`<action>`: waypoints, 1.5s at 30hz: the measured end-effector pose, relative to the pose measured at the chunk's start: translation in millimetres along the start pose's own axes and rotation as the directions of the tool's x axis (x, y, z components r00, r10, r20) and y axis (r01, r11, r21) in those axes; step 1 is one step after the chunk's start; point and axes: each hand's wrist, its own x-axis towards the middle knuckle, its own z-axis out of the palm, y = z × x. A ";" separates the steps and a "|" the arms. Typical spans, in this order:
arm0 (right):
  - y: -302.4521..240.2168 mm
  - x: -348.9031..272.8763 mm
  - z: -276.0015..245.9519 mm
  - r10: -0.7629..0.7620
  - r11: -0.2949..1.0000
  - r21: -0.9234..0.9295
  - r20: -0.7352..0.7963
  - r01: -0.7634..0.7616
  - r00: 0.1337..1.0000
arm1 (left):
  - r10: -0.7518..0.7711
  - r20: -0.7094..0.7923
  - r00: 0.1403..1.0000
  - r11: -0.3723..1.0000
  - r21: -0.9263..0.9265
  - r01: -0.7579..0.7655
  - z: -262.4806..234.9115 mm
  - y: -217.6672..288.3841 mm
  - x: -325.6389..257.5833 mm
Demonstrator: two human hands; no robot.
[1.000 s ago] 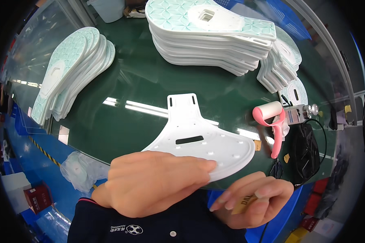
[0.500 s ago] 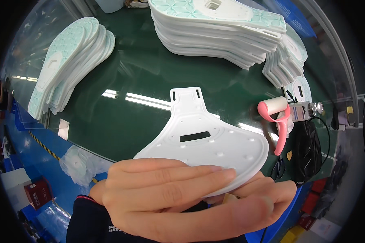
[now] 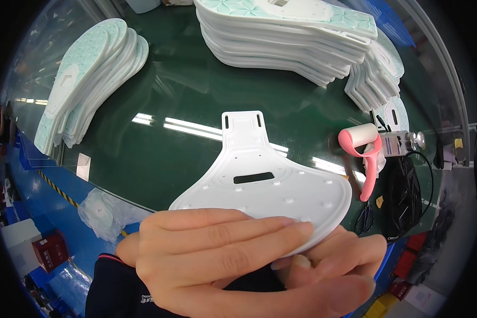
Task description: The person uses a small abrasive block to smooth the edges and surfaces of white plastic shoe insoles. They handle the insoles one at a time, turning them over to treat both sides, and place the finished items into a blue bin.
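Note:
A white moulded plastic panel [image 3: 259, 196] with a slotted tab, a central slot and small raised bumps is tilted in front of me, its tab pointing away. My left hand [image 3: 212, 259] lies across its near part, fingers stretched flat on its surface and thumb apart below. At the panel's near right edge, my right hand [image 3: 344, 254] is closed on it, fingers bent and thumb tip beside the rim. The left hand covers the panel's near edge and part of the right hand.
Stacks of white and pale-green panels stand at the left [image 3: 90, 79] and far right [image 3: 281, 47]. A pink-handled roller [image 3: 370, 159], dark scissors [image 3: 364, 218], a clear bottle [image 3: 395, 144] and a black bag [image 3: 403, 196] lie right. Clear plastic wrap [image 3: 108, 212] hangs near the left table edge.
The panel has shifted slightly left and away. My left thumb has moved a little right and down, and more of the right thumb shows beside the rim.

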 end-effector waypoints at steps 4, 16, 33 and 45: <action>-3.6 -1.7 3.8 0.048 0.997 -0.053 -0.033 -0.050 0.998 | -0.009 0.057 0.998 1.000 -0.025 0.011 -5.2 2.7 2.1; 15.9 12.3 -13.6 -0.154 0.971 0.207 0.163 0.118 0.975 | 0.115 -0.029 0.993 0.993 0.032 -0.114 2.2 -7.6 -3.7; 5.3 16.5 -1.0 -0.125 0.986 0.107 -0.036 0.128 0.992 | -0.176 0.081 0.981 0.983 0.064 0.171 -19.6 10.4 8.3; 20.0 16.2 -5.2 -0.343 0.938 0.083 0.098 0.336 0.934 | -0.145 -0.034 0.989 0.954 0.260 0.149 -20.3 4.7 0.3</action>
